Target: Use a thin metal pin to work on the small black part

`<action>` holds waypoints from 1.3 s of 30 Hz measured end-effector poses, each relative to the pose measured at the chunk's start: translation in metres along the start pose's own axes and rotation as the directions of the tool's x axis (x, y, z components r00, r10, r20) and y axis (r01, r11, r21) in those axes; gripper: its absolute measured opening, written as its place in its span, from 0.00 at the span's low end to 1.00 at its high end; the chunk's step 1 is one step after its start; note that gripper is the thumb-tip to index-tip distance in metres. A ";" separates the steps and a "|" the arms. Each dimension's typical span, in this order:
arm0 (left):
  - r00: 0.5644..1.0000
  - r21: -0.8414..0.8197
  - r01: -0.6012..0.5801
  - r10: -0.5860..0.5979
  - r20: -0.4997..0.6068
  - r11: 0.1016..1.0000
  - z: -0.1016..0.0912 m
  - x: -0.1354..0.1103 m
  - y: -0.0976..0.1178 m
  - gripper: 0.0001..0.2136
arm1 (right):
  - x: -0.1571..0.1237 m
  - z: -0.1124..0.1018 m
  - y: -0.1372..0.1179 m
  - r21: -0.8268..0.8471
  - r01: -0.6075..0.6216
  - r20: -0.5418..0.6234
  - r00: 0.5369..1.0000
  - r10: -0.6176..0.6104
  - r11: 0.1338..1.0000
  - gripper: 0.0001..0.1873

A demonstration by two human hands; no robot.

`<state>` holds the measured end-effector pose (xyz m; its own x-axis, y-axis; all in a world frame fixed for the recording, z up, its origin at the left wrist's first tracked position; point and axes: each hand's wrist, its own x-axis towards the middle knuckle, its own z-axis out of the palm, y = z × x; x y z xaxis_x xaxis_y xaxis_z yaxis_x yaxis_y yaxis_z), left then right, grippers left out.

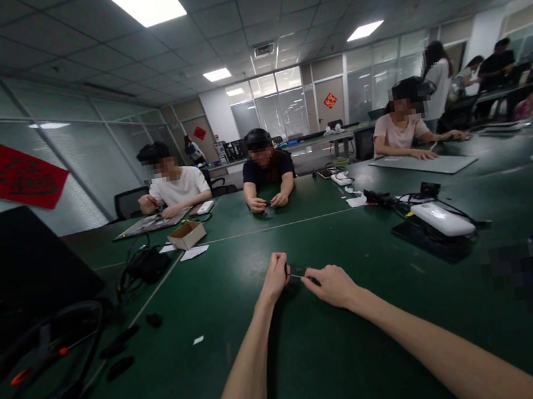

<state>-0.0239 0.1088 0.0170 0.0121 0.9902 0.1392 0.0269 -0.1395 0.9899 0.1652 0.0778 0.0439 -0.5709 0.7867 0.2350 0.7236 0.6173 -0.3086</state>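
Observation:
Both my arms reach forward over the dark green table (323,366). My left hand (275,278) is closed in a pinch, and my right hand (331,285) is closed beside it. Between them runs a thin, pale wire-like piece (297,277), with a small dark object (299,271) at the fingertips. The piece is too small to name. The two hands are a few centimetres apart, just above the tabletop.
A white device (442,219) with black cables lies at right. A small cardboard box (187,234) and paper scraps sit at left centre. Black headgear and straps (35,371) crowd the left edge. Three seated people work across the table.

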 end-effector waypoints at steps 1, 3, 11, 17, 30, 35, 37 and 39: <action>1.000 -0.003 -0.006 0.006 -0.003 1.000 0.000 0.000 0.000 0.17 | 0.000 0.000 0.000 -0.009 -0.003 -0.004 1.000 0.003 1.000 0.24; 1.000 -0.007 -0.005 0.005 -0.006 1.000 0.000 -0.001 0.000 0.17 | 0.000 0.001 0.000 -0.027 -0.012 -0.012 1.000 0.011 1.000 0.24; 0.999 -0.031 -0.025 0.026 0.040 0.999 -0.001 -0.002 0.002 0.18 | -0.001 0.002 -0.001 -0.018 -0.008 0.004 1.000 0.008 1.000 0.24; 1.000 -0.036 -0.023 0.024 0.012 0.999 0.000 -0.002 0.001 0.20 | 0.000 -0.002 -0.007 -0.049 -0.020 -0.002 1.000 0.020 0.999 0.25; 0.999 -0.182 0.032 -0.035 -0.014 0.983 -0.001 0.001 -0.001 0.23 | 0.003 -0.004 -0.015 -0.092 -0.040 0.019 0.999 0.042 0.995 0.27; 0.999 -0.196 0.039 -0.038 0.007 0.980 -0.004 0.002 0.000 0.24 | 0.006 -0.011 -0.015 -0.140 -0.030 0.053 0.998 0.038 0.990 0.26; 0.999 -0.193 0.036 -0.033 0.018 0.980 -0.005 0.002 0.000 0.23 | 0.008 -0.017 -0.014 -0.125 0.006 0.074 0.997 0.004 0.992 0.25; 1.000 -0.183 0.027 -0.024 0.019 0.983 -0.005 0.002 0.000 0.23 | 0.010 -0.024 -0.013 -0.095 0.043 0.099 0.995 -0.033 0.995 0.24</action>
<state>-0.0292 0.1103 0.0178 0.0308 0.9929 0.1153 -0.1565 -0.1091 0.9816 0.1595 0.0778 0.0721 -0.6304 0.7611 0.1526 0.7322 0.6483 -0.2088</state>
